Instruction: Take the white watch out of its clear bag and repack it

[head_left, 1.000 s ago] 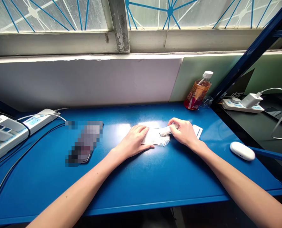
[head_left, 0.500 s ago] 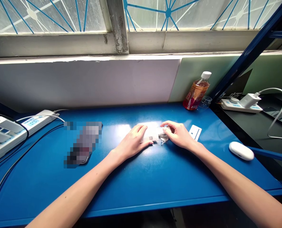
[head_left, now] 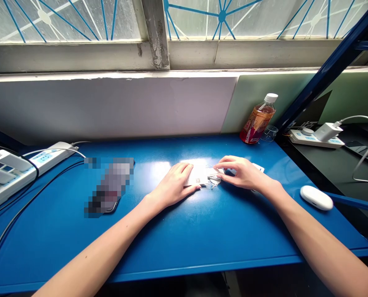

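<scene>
A small white packet [head_left: 197, 175] with a square printed code lies on the blue table, with my left hand [head_left: 175, 181] closed around its left end, thumb along the near edge. From the packet's right end sticks a small white piece [head_left: 213, 173] with something thin and shiny below it; its kind is not clear. My right hand [head_left: 240, 173] has thumb and fingertips at the right end of this piece, a gap showing between the bent fingers. Partly hidden behind that hand lies a white card [head_left: 258, 167].
A blurred phone [head_left: 114, 181] lies to the left, beyond it a power strip [head_left: 52, 154] with cables. At the back right stand a drink bottle [head_left: 258, 119] and a clear cup [head_left: 269, 133]. A white oval case [head_left: 316, 198] sits near the right edge.
My right hand has shifted slightly to the right and its fingers are a little more spread, now covering more of the white card. My left hand stays on the packet.
</scene>
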A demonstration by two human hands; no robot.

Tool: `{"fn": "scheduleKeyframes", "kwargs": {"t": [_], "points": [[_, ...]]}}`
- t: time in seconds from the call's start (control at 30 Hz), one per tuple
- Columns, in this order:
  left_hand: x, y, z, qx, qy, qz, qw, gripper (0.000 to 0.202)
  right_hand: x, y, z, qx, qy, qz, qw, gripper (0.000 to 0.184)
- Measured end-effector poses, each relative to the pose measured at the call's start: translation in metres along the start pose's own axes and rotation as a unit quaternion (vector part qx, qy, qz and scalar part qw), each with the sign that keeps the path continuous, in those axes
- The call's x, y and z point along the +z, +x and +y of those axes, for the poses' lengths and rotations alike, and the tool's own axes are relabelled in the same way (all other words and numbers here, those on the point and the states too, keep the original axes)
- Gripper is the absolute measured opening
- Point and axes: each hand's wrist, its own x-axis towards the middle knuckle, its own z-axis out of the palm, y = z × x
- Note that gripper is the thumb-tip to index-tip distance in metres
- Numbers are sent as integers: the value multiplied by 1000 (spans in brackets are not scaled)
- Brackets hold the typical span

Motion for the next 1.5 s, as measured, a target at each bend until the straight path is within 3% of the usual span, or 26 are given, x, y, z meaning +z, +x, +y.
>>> {"fn": "scheduleKeyframes", "kwargs": {"t": [0.23, 0.5, 0.73, 1.13, 1.4, 1.5], "points": [[1, 0, 1, 2, 3, 4, 1000, 52, 17, 3, 0, -25, 38, 28, 999, 15], [2, 0, 3, 2, -9, 6, 1000, 51, 5, 0, 1, 40, -28, 56, 997, 23], [9, -2, 0, 13, 10, -6, 1000, 57, 9, -1, -2, 34, -4, 41, 999, 32], [4, 0, 1, 42, -46, 15, 998, 43, 17, -3, -13, 32, 37, 18, 999, 40], [5, 0, 1, 52, -31, 7, 998, 44, 19, -2, -24, 37, 83, -43, 995, 72], [4, -1, 3, 53, 11, -11, 998, 49, 19, -2, -24, 49, 91, -53, 993, 73]]}}
